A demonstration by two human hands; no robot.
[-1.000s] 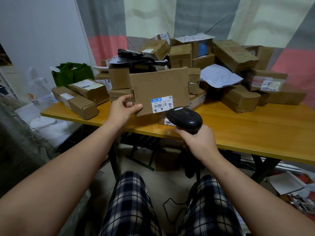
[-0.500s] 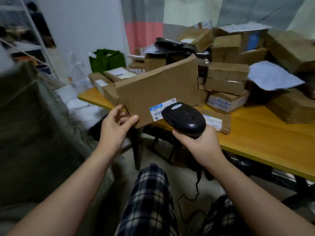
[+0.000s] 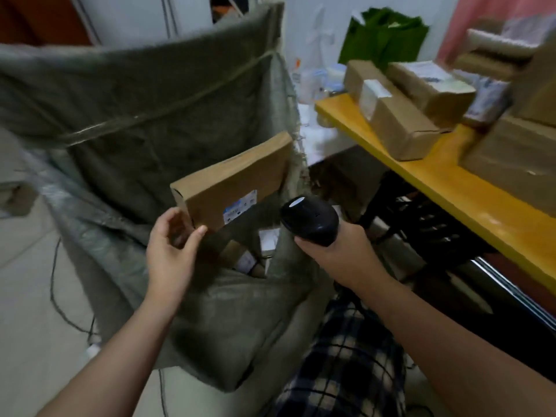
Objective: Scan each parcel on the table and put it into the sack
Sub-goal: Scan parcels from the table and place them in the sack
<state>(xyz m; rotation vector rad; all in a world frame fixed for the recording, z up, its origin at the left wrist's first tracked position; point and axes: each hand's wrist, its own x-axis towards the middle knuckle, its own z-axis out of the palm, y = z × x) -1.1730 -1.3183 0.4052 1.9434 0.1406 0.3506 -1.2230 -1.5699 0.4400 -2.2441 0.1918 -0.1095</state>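
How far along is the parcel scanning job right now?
Done: a few parcels lie inside the sack. In hand: the left hand holds a flat parcel over the sack's mouth; the right hand grips the scanner. Left: several boxes wait on the table.

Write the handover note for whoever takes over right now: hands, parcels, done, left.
Left hand: holds the flat parcel by its lower corner, tilted, over the open sack.
Right hand: grips the scanner, beside the sack's mouth.
Done: a few parcels already lie inside the sack.
Left: drop the flat parcel in; it is not yet released. Then scan and sack the boxes piled on the table to the right.
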